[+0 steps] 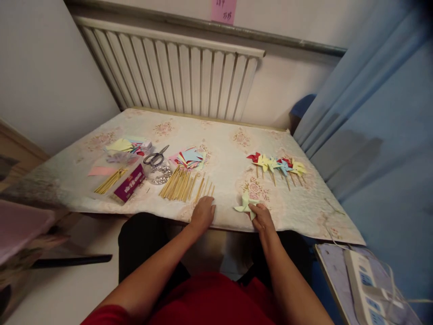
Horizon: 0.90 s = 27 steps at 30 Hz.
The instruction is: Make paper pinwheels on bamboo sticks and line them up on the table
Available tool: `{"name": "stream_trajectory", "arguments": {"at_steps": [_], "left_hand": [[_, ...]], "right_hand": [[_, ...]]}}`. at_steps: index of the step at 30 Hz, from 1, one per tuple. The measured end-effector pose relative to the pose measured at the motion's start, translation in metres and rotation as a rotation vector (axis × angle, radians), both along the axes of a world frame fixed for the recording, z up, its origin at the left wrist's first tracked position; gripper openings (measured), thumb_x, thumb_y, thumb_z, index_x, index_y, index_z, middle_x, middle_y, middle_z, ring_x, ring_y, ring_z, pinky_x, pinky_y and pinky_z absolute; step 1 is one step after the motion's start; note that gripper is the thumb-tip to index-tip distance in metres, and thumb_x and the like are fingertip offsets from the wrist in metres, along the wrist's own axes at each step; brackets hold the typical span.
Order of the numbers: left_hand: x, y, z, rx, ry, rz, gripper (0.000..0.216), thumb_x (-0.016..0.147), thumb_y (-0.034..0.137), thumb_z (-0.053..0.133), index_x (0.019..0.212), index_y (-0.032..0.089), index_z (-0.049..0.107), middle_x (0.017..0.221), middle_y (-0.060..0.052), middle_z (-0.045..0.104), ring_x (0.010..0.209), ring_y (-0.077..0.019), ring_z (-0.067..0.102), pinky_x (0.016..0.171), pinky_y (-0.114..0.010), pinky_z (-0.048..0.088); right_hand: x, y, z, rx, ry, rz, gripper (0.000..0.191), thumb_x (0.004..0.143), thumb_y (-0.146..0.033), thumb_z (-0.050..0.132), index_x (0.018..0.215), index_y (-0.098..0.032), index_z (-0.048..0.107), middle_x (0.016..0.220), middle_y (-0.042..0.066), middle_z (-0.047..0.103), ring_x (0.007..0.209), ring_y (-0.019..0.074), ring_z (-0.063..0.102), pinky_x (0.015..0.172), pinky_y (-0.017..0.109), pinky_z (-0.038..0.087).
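My right hand [263, 218] is closed on a pale green paper pinwheel [246, 204], held low over the front of the table. My left hand [203, 213] lies at the table's front edge, its fingers bent together over the lower ends of a few thin wooden sticks [206, 186]. Just left of it a dense row of golden wooden sticks [178, 184] is laid out side by side. Farther right lie several pinwheels on sticks [270, 163], in red, yellow and blue. Behind the sticks is a pile of coloured paper pieces [190, 158].
Scissors [155, 157] lie across a clear container of small shiny pieces [159, 174]. A purple and white box [129, 184] stands to their left, near more paper cutouts [120, 146]. A radiator [189, 76] lines the wall behind. At right are a blue curtain [372, 113] and a power strip [363, 289].
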<state>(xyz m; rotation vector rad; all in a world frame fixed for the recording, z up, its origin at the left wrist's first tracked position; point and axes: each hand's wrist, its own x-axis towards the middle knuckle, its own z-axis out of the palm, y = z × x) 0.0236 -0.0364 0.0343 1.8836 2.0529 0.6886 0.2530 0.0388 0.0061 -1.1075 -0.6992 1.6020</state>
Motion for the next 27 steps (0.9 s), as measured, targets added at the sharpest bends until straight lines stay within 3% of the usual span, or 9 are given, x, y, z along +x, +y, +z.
{"name": "stream_trajectory", "arguments": {"at_steps": [6,14,27], "left_hand": [[0.005,0.033,0.008,-0.173,0.349,0.024,0.023,0.090,0.016,0.044,0.105,0.009,0.060,0.109,-0.017,0.059,0.108,-0.0262,0.053,0.092,-0.037,0.044],[0.016,0.060,-0.003,-0.227,0.364,0.071,0.036,0.091,0.003,0.032,0.109,0.004,0.063,0.107,-0.022,0.061,0.104,-0.0278,0.059,0.083,-0.037,0.049],[-0.014,0.076,-0.007,-0.225,0.373,0.222,0.039,0.091,0.006,0.029,0.110,0.004,0.064,0.106,-0.024,0.062,0.103,-0.0274,0.062,0.080,-0.035,0.052]], "right_hand": [[0.005,0.001,-0.007,-0.033,0.089,-0.011,0.050,0.041,-0.019,0.089,0.057,-0.021,0.041,0.057,-0.005,0.059,0.051,0.0121,0.061,0.051,0.024,0.057],[0.004,0.001,-0.005,-0.035,0.045,0.011,0.050,0.045,-0.021,0.087,0.058,-0.022,0.039,0.056,-0.005,0.059,0.050,0.0132,0.062,0.043,0.022,0.055],[0.005,0.002,-0.010,-0.052,0.060,-0.003,0.045,0.042,-0.020,0.089,0.061,-0.021,0.048,0.060,-0.003,0.064,0.052,0.0145,0.064,0.048,0.025,0.059]]}}
